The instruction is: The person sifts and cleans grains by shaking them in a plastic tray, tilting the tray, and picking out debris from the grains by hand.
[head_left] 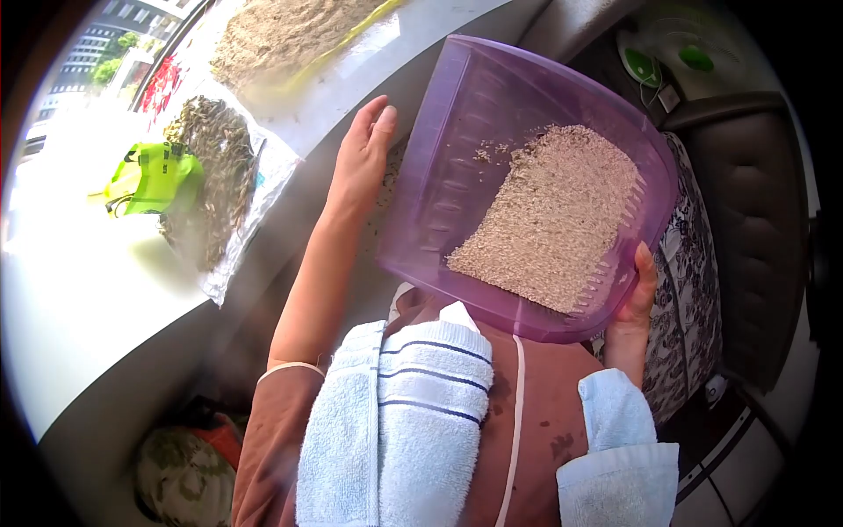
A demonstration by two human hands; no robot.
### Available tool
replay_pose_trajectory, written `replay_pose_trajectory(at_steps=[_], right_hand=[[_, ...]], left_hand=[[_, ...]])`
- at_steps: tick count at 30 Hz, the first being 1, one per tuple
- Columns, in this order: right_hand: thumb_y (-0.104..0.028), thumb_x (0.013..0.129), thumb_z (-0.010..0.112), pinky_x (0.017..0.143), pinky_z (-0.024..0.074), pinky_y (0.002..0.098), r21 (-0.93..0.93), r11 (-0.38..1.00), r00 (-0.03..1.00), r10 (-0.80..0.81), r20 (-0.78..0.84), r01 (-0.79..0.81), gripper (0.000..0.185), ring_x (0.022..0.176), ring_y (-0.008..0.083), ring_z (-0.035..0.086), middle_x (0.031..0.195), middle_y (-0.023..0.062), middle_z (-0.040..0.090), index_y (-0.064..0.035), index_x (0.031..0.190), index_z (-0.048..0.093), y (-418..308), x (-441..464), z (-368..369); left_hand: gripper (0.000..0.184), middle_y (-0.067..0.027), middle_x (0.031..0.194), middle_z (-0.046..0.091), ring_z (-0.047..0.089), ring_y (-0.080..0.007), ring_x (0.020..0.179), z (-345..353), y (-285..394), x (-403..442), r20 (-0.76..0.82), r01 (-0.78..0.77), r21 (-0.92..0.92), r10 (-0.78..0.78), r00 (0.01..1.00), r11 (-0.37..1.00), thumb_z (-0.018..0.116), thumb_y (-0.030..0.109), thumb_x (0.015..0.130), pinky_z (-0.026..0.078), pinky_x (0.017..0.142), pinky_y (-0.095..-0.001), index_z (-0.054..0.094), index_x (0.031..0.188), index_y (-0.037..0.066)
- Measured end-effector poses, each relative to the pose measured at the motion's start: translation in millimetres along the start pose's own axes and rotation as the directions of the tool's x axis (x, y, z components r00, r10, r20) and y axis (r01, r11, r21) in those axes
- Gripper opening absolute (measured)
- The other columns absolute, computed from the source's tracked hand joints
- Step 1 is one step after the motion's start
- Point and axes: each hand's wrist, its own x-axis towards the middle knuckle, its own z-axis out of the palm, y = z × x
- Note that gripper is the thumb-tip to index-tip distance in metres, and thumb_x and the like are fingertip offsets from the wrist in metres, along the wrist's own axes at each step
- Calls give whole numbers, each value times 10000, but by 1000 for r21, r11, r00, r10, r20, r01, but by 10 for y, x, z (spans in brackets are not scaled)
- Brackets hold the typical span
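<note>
A purple plastic scoop-shaped tray (443,171) is tilted in front of my body. Pale grains (558,215) lie heaped toward its right side, with a few loose ones left of the heap. My right hand (641,290) grips the tray's lower right edge, its thumb on the rim and the other fingers hidden beneath. To the left of the tray, my left hand (364,145) is raised with its fingers extended and close together, apart from the tray and holding nothing.
On the white sill (97,299) at left lie dried plant pieces (215,176) on a white sheet, a bright green bag (154,180) and red pieces (161,86). Brown material (272,35) is spread behind. A blue towel (421,422) hangs over my chest. A fan (694,57) stands upper right.
</note>
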Motion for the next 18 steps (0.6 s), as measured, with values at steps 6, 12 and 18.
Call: replay_pose_trajectory(at_steps=[6, 12, 18], right_hand=[[-327, 828, 644, 1016, 424, 468, 32, 999, 999, 40, 9, -40, 706, 1189, 329, 511, 1308, 205, 491, 28, 1366, 357, 4, 6, -96], [-313, 836, 643, 1023, 419, 455, 57, 998, 1000, 9, 7, -10, 694, 1192, 314, 512, 1305, 197, 497, 25, 1369, 355, 23, -21, -93], [-299, 821, 675, 1025, 417, 446, 28, 1000, 1000, 3, 5, -4, 704, 1190, 306, 514, 1302, 190, 500, 23, 1364, 365, 16, -39, -24]], left_hand=[[473, -83, 1024, 647, 589, -113, 950, 263, 229, 24, 216, 30, 131, -58, 975, 991, 632, 271, 897, 462, 873, -278, 525, 1215, -62], [388, -74, 1014, 647, 595, -129, 943, -13, -103, 213, 67, -10, 179, -2, 998, 984, 578, 238, 932, 461, 865, -278, 536, 1230, -7], [322, -105, 1223, 554, 480, -273, 1196, 234, 248, -58, 27, -468, 645, 594, 804, 604, 692, 188, 829, 406, 975, -361, 628, 1137, 117]])
